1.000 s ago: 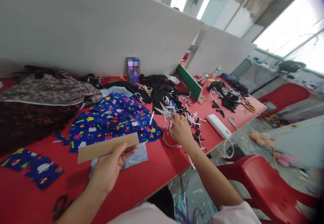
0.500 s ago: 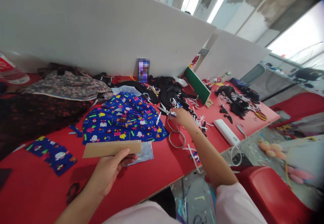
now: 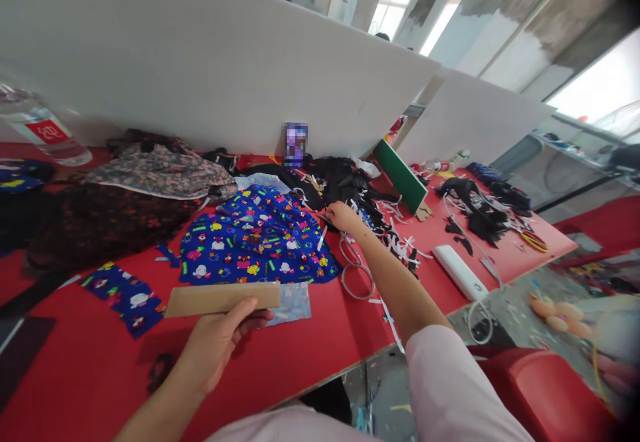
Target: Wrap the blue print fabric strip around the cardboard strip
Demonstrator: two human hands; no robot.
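My left hand (image 3: 220,342) is closed on a flat strip of brown cardboard (image 3: 210,299), thumb on top and fingers beneath. Under the cardboard's right end lies a pale blue piece of cloth (image 3: 296,303). Beyond it spreads a blue cloth with cartoon animals (image 3: 260,242), and a smaller piece of the same print (image 3: 125,297) lies to the left. My right hand (image 3: 344,217) reaches to the cloth's far right edge, fingers pinched together beside black scraps. What they grip is too small to make out. A looped pale cord (image 3: 359,281) lies below that wrist.
Dark floral fabric (image 3: 115,222) and a water bottle (image 3: 50,132) occupy the left. A screen (image 3: 296,143) leans against the white partition (image 3: 210,62). Black scraps (image 3: 345,179), a green board (image 3: 400,175) and a white power strip (image 3: 459,272) are rightward. A red stool (image 3: 555,389) stands below.
My right hand has moved slightly away from me and left over the cloth's edge. Scissor blades seen by it before no longer show clearly. My left hand still holds the cardboard; the view has shifted left.
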